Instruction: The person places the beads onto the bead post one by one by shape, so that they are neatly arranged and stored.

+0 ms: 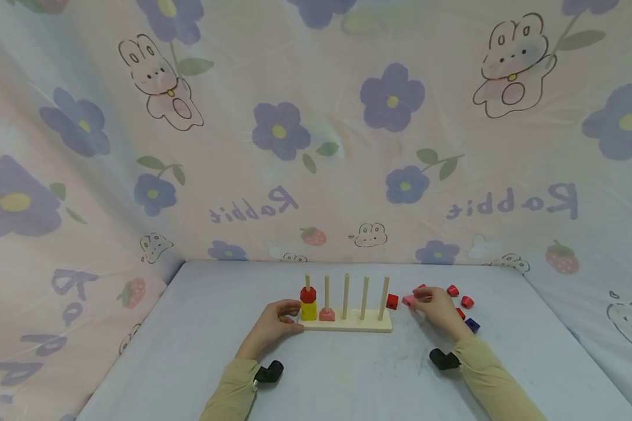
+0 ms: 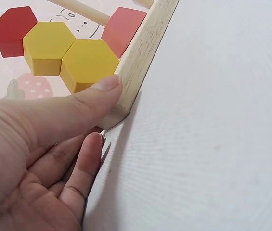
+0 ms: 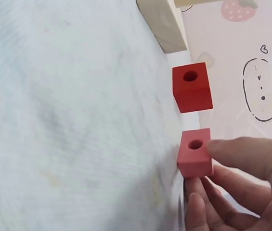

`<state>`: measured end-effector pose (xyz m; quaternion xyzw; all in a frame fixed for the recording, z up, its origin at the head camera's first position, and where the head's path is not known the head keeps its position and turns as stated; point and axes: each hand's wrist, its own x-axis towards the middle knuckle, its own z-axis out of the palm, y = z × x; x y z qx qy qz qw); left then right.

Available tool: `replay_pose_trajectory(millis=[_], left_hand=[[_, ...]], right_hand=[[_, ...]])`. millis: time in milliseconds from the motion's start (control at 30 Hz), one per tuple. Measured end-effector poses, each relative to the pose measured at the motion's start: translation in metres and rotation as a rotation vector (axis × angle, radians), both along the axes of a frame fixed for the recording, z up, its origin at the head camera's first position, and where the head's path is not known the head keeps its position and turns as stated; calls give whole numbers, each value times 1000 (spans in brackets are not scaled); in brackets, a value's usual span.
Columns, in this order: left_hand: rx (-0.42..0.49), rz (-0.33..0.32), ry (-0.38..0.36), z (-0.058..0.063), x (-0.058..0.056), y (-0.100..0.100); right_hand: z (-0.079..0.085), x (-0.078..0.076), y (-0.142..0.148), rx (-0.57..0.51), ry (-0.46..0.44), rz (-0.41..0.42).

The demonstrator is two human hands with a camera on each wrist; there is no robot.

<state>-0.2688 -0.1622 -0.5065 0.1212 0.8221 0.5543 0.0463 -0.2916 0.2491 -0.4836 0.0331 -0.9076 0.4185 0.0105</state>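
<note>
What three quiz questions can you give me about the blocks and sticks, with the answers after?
1. How many sticks stand on the wooden base?
2. True or false: the right hand is touching the wooden base.
3. Which colour sits right on top of the yellow blocks? A) blue B) red C) green

Key:
1. Five.
2. False; it holds a pink block, apart from the base.
3. B, a red block.
</note>
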Motion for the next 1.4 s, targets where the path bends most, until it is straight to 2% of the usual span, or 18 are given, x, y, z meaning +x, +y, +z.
replay_pose_trajectory(millis=[200, 533, 700, 833, 967, 1033, 1200, 1400], left_hand=[[12, -4, -4, 2, 2, 0], [-15, 1, -12, 1, -3, -2], [-10, -4, -17, 2, -5, -3], [-2, -9, -21, 8, 0, -2], [0, -6, -22, 8, 2, -1], [2, 0, -26, 3, -1, -2], [6, 2, -31, 3, -2, -2], [23, -6, -29, 5, 1, -2]], right_hand=[[1, 2, 0, 20, -4, -8], [-4, 4, -2, -34, 69, 81], [-7, 5, -1, -5, 79, 98], [-6, 8, 3, -6, 86, 108], [6, 14, 4, -26, 117, 95], [16, 17, 3, -29, 163, 85], [41, 22, -2, -95, 285, 92], [64, 27, -9, -186, 323, 107]])
